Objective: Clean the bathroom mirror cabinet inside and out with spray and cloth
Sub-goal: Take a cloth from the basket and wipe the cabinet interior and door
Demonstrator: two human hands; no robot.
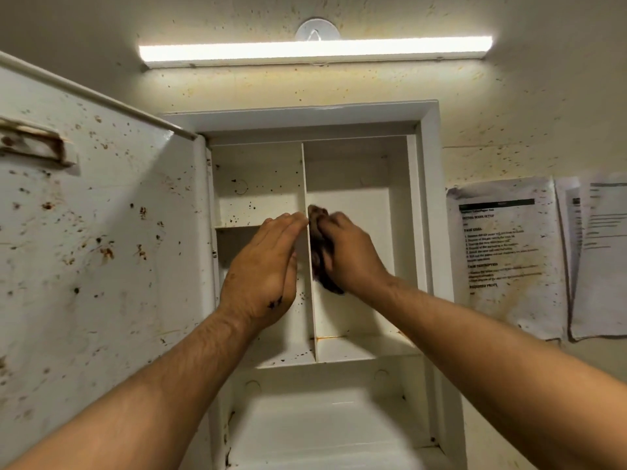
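Note:
The white wall cabinet stands open, its door swung out to the left and dotted with rust-brown spots. A vertical divider splits the upper part into two compartments. My left hand lies flat with straight fingers against the divider's left face. My right hand grips a dark brown cloth and presses it on the divider's right face. Brown specks mark the left compartment's back wall and shelf. No spray bottle is in view.
A lit tube lamp hangs above the cabinet on a stained wall. Two printed sheets are stuck to the wall at the right. A lower cabinet compartment opens below my arms.

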